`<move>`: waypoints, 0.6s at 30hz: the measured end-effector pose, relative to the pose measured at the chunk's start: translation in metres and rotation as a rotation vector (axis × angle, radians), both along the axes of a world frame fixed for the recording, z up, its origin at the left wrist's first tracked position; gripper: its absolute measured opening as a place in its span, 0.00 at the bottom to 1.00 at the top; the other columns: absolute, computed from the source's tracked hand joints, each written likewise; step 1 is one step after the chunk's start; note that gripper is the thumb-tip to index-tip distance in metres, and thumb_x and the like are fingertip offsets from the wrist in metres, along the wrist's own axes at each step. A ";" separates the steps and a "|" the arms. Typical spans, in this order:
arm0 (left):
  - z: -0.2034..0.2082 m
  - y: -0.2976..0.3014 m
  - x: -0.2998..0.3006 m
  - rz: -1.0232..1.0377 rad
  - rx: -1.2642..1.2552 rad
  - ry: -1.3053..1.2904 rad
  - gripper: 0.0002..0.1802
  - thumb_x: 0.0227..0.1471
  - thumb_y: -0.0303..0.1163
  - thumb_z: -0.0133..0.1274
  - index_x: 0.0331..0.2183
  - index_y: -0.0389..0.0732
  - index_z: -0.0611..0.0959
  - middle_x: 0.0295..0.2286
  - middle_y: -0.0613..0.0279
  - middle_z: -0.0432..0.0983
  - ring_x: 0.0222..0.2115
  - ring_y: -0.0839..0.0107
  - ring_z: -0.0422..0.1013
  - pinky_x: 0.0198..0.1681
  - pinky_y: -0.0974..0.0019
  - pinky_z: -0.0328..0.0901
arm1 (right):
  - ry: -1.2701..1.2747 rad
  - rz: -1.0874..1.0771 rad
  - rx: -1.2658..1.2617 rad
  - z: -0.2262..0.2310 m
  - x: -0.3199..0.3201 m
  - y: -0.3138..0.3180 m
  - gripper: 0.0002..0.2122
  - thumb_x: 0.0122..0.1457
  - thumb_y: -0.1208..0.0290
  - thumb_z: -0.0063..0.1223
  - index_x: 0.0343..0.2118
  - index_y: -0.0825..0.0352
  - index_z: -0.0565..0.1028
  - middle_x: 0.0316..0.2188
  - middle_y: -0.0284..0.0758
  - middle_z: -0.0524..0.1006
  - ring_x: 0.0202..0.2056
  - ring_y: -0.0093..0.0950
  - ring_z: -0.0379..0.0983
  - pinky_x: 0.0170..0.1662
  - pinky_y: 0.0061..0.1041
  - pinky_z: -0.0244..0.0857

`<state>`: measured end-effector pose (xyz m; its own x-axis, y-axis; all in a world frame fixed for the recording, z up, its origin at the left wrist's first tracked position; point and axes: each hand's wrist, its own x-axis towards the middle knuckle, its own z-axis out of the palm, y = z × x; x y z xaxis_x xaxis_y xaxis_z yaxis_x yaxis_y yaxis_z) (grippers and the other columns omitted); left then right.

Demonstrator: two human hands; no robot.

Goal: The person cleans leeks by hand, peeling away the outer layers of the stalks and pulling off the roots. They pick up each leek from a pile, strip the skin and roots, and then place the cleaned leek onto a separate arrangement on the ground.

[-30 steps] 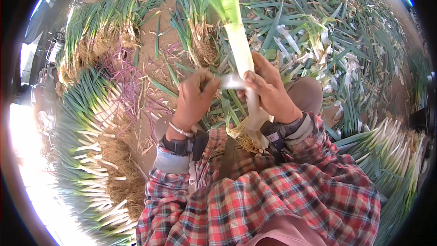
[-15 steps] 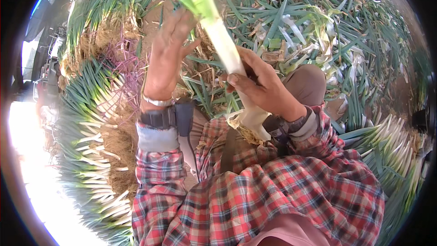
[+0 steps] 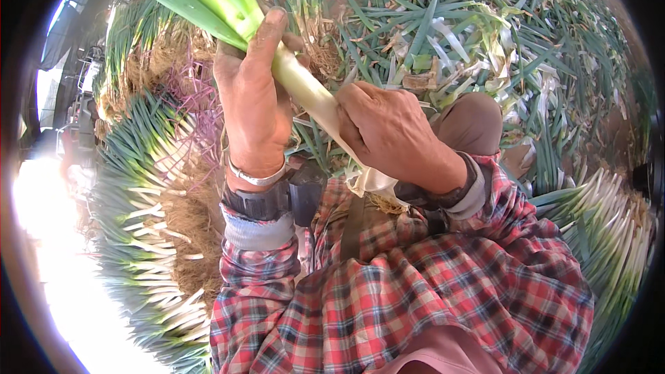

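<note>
A single leek [image 3: 305, 88] lies slantwise before me, its green leaves toward the upper left and its roots toward my lap. My left hand [image 3: 253, 114] is closed round it just below the leaves, thumb across the front. Lower on the pale stem, my right hand [image 3: 395, 131] has its fingers curled and pressed against it; their tips are hidden from view. Below that hand a loose whitish outer layer [image 3: 370, 181] hangs about the root end. The roots rest close over my checked shirt, partly covered.
Rows of leeks with roots [image 3: 149, 235] line the left side. A bundle of leeks [image 3: 603, 225] lies at the right. Cut leaves and peelings [image 3: 450, 34] are heaped ahead and to the right, beyond my knee [image 3: 471, 125]. Another rooted bunch [image 3: 308, 0] lies straight ahead.
My left hand, held off the leek with fingers spread, has closed round its upper stem. The leek's leafy end has swung left and down. My right hand has turned, knuckles up, on the stem.
</note>
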<state>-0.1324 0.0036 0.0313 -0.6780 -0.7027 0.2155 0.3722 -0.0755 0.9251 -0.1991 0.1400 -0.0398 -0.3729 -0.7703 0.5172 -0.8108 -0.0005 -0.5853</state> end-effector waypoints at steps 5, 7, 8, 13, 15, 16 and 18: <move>-0.004 0.004 0.002 -0.036 0.093 0.094 0.09 0.56 0.30 0.55 0.37 0.39 0.73 0.27 0.65 0.69 0.24 0.74 0.68 0.26 0.67 0.66 | -0.361 0.050 0.017 -0.016 -0.010 -0.007 0.06 0.56 0.73 0.47 0.29 0.72 0.69 0.21 0.44 0.71 0.21 0.41 0.68 0.27 0.37 0.62; -0.008 -0.003 0.006 -0.083 0.136 0.109 0.10 0.56 0.31 0.55 0.37 0.39 0.73 0.27 0.65 0.69 0.25 0.73 0.69 0.28 0.66 0.67 | -0.593 0.098 0.020 -0.021 -0.016 -0.008 0.08 0.58 0.74 0.42 0.31 0.75 0.70 0.22 0.44 0.71 0.21 0.30 0.63 0.28 0.30 0.62; -0.011 -0.006 0.008 -0.130 0.179 0.131 0.10 0.56 0.32 0.55 0.38 0.39 0.73 0.27 0.64 0.69 0.26 0.72 0.69 0.31 0.64 0.67 | -0.599 0.098 0.024 -0.026 -0.016 -0.010 0.08 0.58 0.74 0.42 0.31 0.75 0.70 0.22 0.44 0.71 0.21 0.30 0.63 0.28 0.30 0.62; -0.009 -0.021 0.006 -0.002 0.100 0.105 0.13 0.56 0.34 0.55 0.42 0.38 0.75 0.30 0.63 0.72 0.31 0.69 0.71 0.37 0.61 0.67 | -0.831 0.167 -0.147 -0.022 -0.008 -0.021 0.06 0.59 0.75 0.43 0.31 0.74 0.69 0.24 0.44 0.70 0.26 0.33 0.66 0.30 0.27 0.61; -0.003 -0.041 0.015 0.032 0.150 0.131 0.15 0.55 0.35 0.56 0.43 0.38 0.77 0.36 0.62 0.75 0.36 0.68 0.71 0.41 0.63 0.67 | -0.582 0.126 -0.192 -0.019 -0.002 -0.017 0.04 0.58 0.77 0.44 0.31 0.73 0.68 0.24 0.44 0.70 0.27 0.36 0.67 0.31 0.28 0.62; 0.002 -0.050 0.020 0.039 0.135 0.136 0.15 0.55 0.35 0.56 0.43 0.38 0.77 0.36 0.62 0.75 0.36 0.68 0.71 0.41 0.63 0.67 | -0.338 0.070 -0.229 -0.017 0.001 -0.014 0.03 0.57 0.79 0.45 0.32 0.73 0.67 0.24 0.44 0.69 0.27 0.39 0.68 0.31 0.28 0.62; 0.015 -0.053 0.022 0.177 0.109 0.081 0.15 0.54 0.35 0.58 0.41 0.39 0.78 0.35 0.65 0.75 0.35 0.71 0.71 0.42 0.63 0.67 | -0.244 0.041 -0.253 -0.017 0.009 -0.010 0.03 0.55 0.82 0.46 0.33 0.72 0.67 0.25 0.44 0.68 0.28 0.44 0.68 0.30 0.30 0.62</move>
